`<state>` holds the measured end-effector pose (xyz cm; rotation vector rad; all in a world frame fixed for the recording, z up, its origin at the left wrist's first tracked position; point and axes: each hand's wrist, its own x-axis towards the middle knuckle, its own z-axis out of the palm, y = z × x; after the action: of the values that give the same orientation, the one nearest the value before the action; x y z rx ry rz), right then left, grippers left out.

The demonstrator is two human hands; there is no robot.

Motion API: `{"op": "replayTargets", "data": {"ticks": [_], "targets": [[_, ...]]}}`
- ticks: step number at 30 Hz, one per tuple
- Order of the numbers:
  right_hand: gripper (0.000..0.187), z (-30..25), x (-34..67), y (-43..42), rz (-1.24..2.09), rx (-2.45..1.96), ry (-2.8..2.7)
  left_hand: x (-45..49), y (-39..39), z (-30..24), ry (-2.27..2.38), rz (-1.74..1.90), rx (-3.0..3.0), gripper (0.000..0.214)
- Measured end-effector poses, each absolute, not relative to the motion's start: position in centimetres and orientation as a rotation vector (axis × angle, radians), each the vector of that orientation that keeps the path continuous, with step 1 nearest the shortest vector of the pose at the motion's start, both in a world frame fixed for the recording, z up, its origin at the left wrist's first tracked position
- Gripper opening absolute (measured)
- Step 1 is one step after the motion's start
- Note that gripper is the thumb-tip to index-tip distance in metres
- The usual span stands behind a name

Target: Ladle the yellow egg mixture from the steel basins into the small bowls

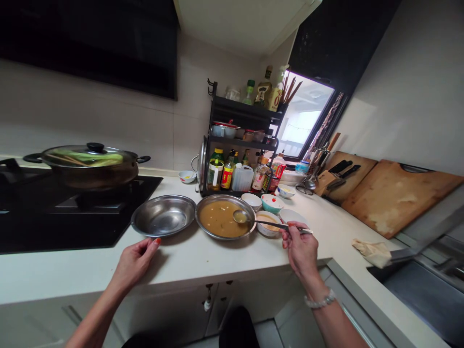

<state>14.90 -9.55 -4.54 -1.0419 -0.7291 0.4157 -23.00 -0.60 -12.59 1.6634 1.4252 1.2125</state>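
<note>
My right hand (300, 244) grips the handle of a ladle (239, 217). The ladle's bowl hangs over a metal basin (226, 237) of brownish liquid with pale bits, and holds some of that liquid. My left hand (136, 261) is closed, thumb pressed against the curled forefinger, at the front rim of a second metal basin (163, 215). I cannot tell whether it touches that rim; nothing shows between the fingers. Right of the liquid stands a small bowl (268, 231) with an orange-brown content, partly behind the ladle handle.
A lidded pan (94, 176) with green vegetables sits on the stove (47, 227). Behind the basins, a black rack (246, 140) carries bottles and jars. Several small bowls (272, 203) cluster at the right. Further right are knives (340, 171), cutting boards (391, 193), a cloth (371, 251) and a sink (416, 290).
</note>
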Motion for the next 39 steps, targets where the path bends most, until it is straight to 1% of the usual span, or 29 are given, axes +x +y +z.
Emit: {"op": "replayTargets", "data": {"ticks": [9,15,20,29,33,36,39], "targets": [[0.032,-2.7,18.0,-10.6,0.325,-0.996,-0.612,-23.3,-0.1,-13.4,1.430,1.208,1.688,0.047],[0.027,-2.2,22.1,-11.5,0.123,-1.037,-0.591,-23.2,-0.3,-13.1,1.431,1.213,1.688,0.047],[0.029,-3.1,25.1,-12.1,-0.046,-1.127,-0.610,-23.4,-0.3,-13.1,1.451,1.188,1.670,0.047],[0.030,-5.4,25.4,-14.0,-0.291,-1.487,-0.916,-23.1,-0.4,-12.7,1.451,1.203,1.669,0.046],[0.023,-5.9,24.6,-14.5,-0.455,-1.470,-1.228,-23.3,-0.4,-12.9,1.452,1.200,1.683,0.047],[0.017,-5.6,22.6,-14.4,-0.438,-1.334,-1.332,-23.4,-0.3,-13.2,1.451,1.199,1.684,0.047],[0.015,-5.3,19.4,-13.8,-0.255,-1.205,-1.311,-23.4,-0.1,-13.5,1.432,1.206,1.683,0.047]]}}
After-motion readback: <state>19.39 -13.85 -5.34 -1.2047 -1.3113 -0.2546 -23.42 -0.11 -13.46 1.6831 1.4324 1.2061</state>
